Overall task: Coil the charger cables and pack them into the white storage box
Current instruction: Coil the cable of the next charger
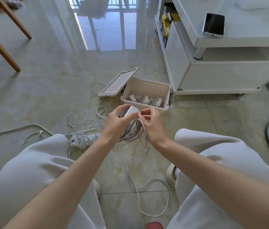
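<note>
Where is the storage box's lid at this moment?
Head view, centre: the lid leans on the floor against the left side of the open white storage box.

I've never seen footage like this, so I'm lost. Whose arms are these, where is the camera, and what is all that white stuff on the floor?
One picture, from a wide-angle camera worn on a person's head, looking down; no machine. The left hand grips a white charger brick wrapped in cable; the right hand pinches the cable. On the tiled floor: an open white storage box holding coiled chargers, its lid beside it, loose cables, a power strip.
</note>
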